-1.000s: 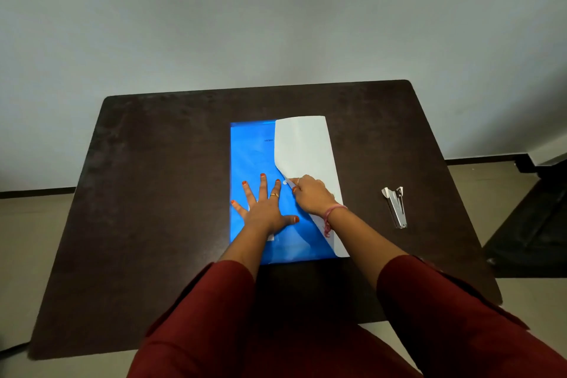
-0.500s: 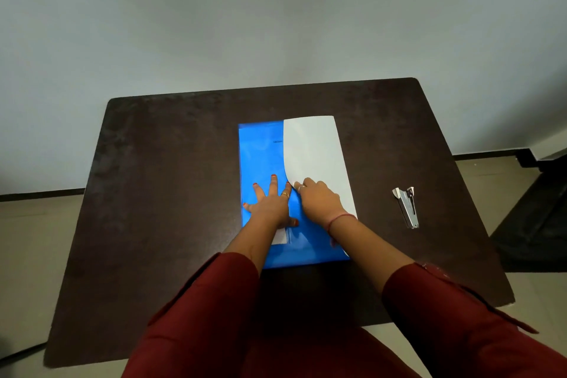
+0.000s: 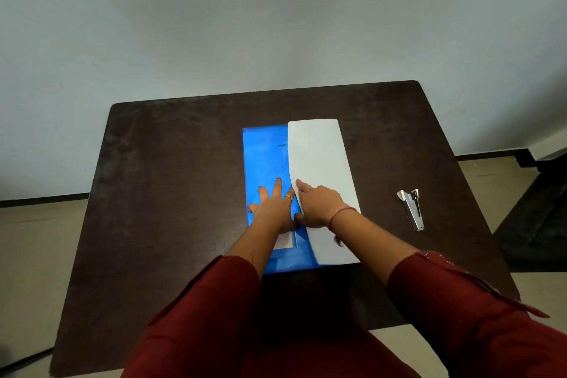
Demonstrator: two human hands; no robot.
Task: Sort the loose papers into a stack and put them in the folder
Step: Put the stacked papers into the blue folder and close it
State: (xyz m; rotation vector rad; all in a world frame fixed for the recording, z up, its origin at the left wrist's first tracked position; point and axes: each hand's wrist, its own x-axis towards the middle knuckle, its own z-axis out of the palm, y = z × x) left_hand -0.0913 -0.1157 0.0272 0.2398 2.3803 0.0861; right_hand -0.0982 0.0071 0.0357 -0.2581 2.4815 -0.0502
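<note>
On blue folder (image 3: 270, 159): left hand (image 3: 273, 212) flat; right hand (image 3: 319, 209) pinching paper (image 3: 319, 156) edge.

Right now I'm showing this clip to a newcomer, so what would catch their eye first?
The bright blue folder at the middle of the dark table, with the white paper lying over its right half. Next, the two hands side by side on it: the left hand flat on the blue, the right hand at the paper's left edge. A metal stapler lies alone to the right.
</note>
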